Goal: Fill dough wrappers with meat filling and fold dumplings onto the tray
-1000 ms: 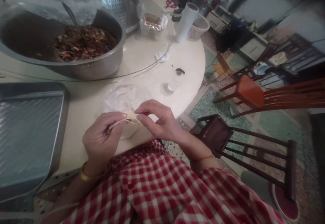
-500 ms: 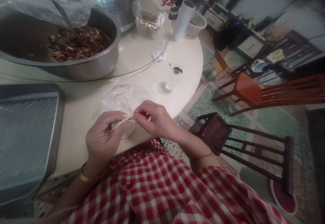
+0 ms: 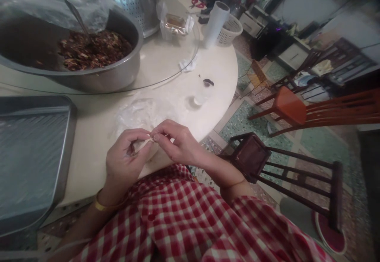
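Note:
My left hand [image 3: 126, 149] is curled around a pale, thin dumpling wrapper [image 3: 141, 148], thumb and forefinger closed on its upper edge. My right hand [image 3: 179, 141] pinches the same edge from the other side, and the fingertips of both hands meet there. Whatever the wrapper may contain is hidden by my fingers. Beyond my hands a crumpled clear plastic bag [image 3: 139, 109] lies on the table. Farther back stands a large metal bowl [image 3: 101, 78] of dark, chopped filling [image 3: 96, 50], with a spoon [image 3: 77, 16] stuck in it.
A metal tray [image 3: 32, 151] sits at the left. A small white cup [image 3: 199, 99] stands near the right edge of the table [image 3: 221, 72]. Behind are a foil container [image 3: 175, 23], a plastic roll [image 3: 216, 24] and a basket [image 3: 231, 32]. Chairs [image 3: 252, 155] stand on the right.
My right hand has moved slightly left, bringing its fingertips against those of my left hand. The wrapper's edges are drawn closer together between them.

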A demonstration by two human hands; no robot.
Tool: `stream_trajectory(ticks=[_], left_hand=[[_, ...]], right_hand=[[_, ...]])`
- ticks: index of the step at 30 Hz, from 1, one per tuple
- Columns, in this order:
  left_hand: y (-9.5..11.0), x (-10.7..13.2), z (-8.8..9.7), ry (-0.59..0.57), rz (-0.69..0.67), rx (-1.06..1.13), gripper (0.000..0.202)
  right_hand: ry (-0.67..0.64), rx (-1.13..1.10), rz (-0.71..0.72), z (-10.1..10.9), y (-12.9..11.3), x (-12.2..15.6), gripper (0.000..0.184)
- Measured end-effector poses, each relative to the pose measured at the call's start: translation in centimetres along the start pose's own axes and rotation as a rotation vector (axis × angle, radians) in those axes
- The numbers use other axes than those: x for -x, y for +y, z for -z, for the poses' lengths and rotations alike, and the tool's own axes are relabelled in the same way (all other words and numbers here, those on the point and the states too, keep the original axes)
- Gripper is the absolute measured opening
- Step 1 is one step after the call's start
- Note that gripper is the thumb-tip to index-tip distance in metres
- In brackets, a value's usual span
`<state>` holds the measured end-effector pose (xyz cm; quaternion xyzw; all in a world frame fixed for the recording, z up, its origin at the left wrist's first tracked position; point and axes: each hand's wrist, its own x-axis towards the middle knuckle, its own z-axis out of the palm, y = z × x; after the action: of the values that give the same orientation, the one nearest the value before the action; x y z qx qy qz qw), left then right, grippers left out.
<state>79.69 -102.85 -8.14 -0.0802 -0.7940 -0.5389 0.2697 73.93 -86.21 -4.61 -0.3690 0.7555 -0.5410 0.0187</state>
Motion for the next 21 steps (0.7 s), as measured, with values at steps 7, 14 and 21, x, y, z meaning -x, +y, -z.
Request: stream_trajectory(ticks=[7,14,21], left_hand=[[0.2,0.1,-0.2,0.057,0.048,0.067,0.012],[0.3,0.1,-0.3,0.063,0.057,0.183,0.013],[0.4,0.3,-0.4,0.015,0.083,0.217,0.019]], right_hand=[[0.123,0.051,0.254,-0.7,0.2,0.6,0.015],[0.222,0.056,0.251,-1.1,0.2,1.0,0.020],[0.253,0.139,0.270,-1.3,0.5,1.2,0.011]])
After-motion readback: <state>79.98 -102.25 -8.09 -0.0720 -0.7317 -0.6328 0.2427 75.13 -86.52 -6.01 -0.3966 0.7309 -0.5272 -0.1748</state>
